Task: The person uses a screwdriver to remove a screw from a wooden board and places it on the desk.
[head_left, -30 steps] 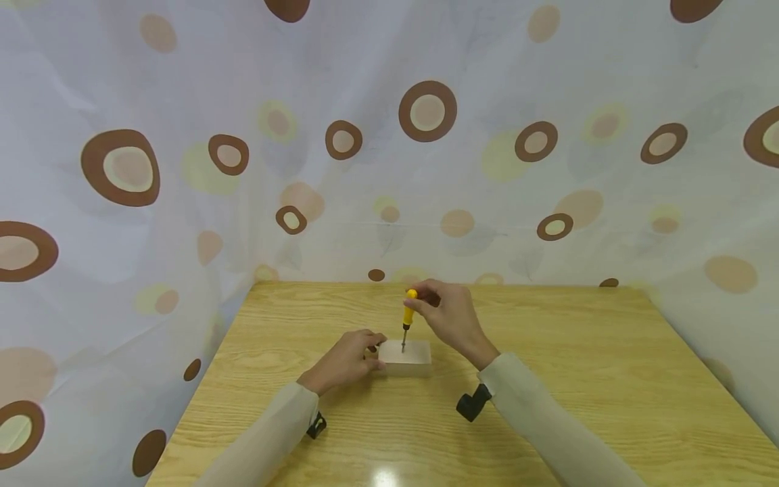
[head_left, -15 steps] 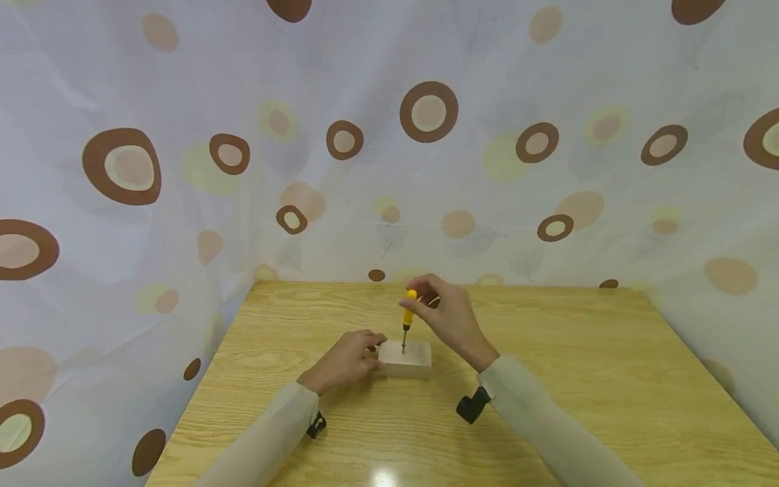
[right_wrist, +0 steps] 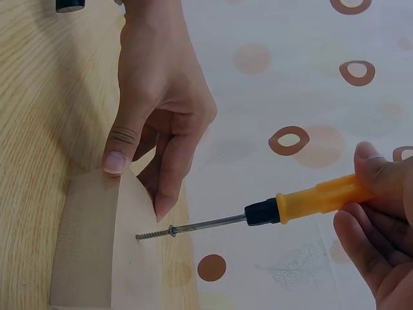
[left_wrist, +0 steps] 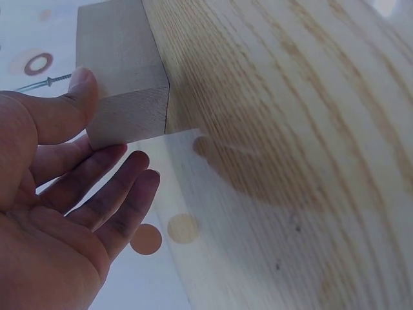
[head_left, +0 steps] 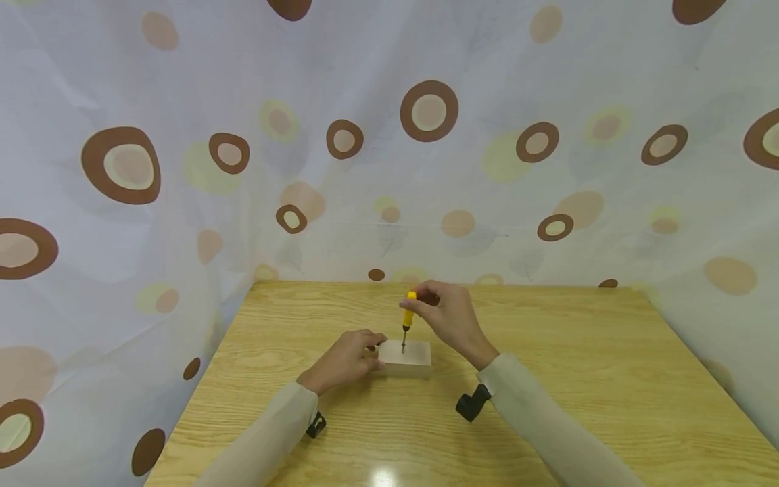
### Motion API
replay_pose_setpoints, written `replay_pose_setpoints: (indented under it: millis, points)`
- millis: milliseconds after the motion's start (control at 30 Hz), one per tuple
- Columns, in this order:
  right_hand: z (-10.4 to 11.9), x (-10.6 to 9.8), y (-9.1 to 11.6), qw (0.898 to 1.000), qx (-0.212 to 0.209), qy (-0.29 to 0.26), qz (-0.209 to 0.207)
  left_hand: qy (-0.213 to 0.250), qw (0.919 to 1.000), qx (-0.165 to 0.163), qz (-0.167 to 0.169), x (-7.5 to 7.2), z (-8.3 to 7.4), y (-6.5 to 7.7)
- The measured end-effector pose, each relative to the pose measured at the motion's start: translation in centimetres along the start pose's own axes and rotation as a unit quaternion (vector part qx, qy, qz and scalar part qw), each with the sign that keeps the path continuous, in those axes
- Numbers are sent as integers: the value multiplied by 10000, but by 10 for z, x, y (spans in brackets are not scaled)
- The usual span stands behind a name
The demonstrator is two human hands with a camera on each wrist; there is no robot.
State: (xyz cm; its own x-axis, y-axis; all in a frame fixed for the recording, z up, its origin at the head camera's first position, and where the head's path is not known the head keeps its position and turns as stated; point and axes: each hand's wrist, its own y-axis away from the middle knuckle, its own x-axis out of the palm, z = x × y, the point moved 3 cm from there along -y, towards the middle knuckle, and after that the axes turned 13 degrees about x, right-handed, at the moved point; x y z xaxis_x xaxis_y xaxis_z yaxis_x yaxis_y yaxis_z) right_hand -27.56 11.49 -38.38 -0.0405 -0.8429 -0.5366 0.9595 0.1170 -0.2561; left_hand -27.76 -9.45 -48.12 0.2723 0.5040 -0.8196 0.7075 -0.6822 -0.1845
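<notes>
A pale wooden block [head_left: 414, 362] lies on the table, and a screw [right_wrist: 155, 235] stands in its top face with much of its thread showing. My left hand [head_left: 347, 360] grips the block's left end between thumb and fingers; in the left wrist view the thumb [left_wrist: 80, 97] lies along one face and fingertips touch another. A screwdriver [right_wrist: 310, 201] with a yellow handle and black collar stands nearly upright over the block, its tip at the screw's head. My right hand [head_left: 447, 314] pinches the handle's upper end between thumb and fingers.
The wood-grain table [head_left: 578, 365] spreads around the block on all sides. A white sheet [head_left: 475, 169] with brown and yellow spots hangs behind it and along both sides. A black wrist mount [head_left: 473, 404] hangs below the right sleeve.
My right hand's fingers shift around the screwdriver handle, lifting slightly and then lowering again. The left hand and the block stay in place.
</notes>
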Motion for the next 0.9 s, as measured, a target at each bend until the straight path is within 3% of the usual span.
replay_pose_setpoints:
  millis: [300,433,700,900]
  points:
    - [3,-5,-2,9959,-616,80,665,-56,9999,103,17,1,0,0]
    - [4,-6,-3,9951,-692,137,696,-71,10000,56,13,0,1,0]
    - [-2,-6,-3,9994,282,8,-184,29,10000,-57,19,0,1,0]
    - [-2,-7,0,9969,661,-173,-377,-52,10000,-34,-1,1,0,0]
